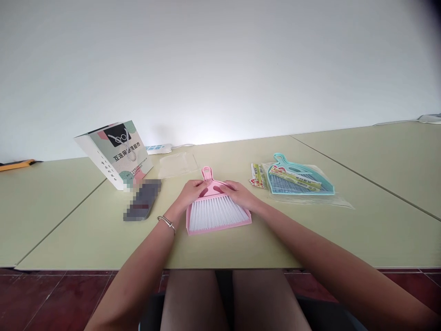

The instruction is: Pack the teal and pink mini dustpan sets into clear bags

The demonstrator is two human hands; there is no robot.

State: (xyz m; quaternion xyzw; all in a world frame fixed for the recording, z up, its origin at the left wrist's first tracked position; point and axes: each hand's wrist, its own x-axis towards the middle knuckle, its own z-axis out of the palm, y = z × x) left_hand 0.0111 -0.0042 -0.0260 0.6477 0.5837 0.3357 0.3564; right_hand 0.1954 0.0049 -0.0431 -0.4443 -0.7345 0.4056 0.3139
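A pink dustpan (220, 224) lies flat on the pale green table (262, 243) in front of me, its looped handle pointing away. A pink hand brush with white bristles (217, 212) is nested inside it. My left hand (191, 192) grips the left side of the brush and pan near the handle, fingers curled. My right hand (240, 194) holds the right side the same way. A thin bracelet sits on my left wrist.
A teal dustpan set in a clear bag (299, 181) lies to the right. An empty clear bag (177, 164), a printed box (115, 154), a blurred dark flat object (142, 200) and a power strip (158, 148) sit to the left and behind.
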